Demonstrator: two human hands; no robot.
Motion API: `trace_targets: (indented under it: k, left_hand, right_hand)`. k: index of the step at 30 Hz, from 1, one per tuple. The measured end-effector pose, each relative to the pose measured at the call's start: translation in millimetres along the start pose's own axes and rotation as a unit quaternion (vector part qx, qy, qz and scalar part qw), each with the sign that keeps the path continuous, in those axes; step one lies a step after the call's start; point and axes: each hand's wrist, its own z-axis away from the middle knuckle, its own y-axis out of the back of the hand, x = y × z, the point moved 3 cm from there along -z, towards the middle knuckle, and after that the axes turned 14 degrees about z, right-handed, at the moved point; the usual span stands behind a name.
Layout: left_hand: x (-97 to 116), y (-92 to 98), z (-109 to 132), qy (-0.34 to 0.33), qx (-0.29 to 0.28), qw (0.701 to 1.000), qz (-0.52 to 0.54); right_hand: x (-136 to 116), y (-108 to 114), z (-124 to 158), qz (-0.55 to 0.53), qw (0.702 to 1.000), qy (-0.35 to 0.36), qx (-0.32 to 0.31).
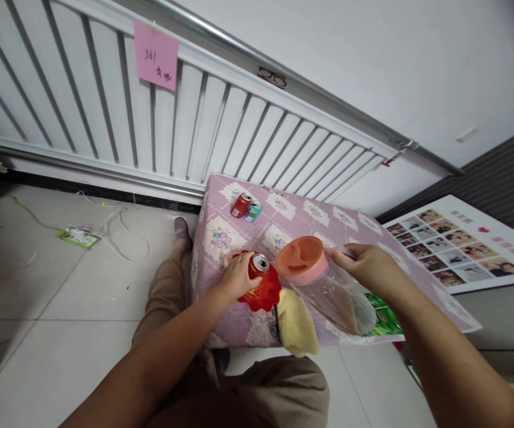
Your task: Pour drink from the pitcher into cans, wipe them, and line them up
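My left hand point(237, 278) is wrapped round the red can point(258, 264). The can stands on a red cloth point(263, 295) near the front of the little table point(221, 238). My right hand point(368, 267) grips the clear jar point(337, 297) just below its orange lid point(302, 260), and the jar leans over. I can't tell if the can is open, so I should hold it straight up and tip the jar slowly.
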Motion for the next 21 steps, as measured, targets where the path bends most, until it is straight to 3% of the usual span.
trace_targets:
  k: [9,21]
  left_hand:
    - [-0.1,0.3,-0.6,-0.005,-0.002,1.0,-0.008]
    - [2.5,2.3,1.1,-0.003,0.001,1.0,-0.003]
  right_hand:
    - [0.3,1.8,0.6,0.005,1.0,-0.013,-0.012]
    - [1.9,1.7,0.9,-0.016,1.0,0.022,0.009]
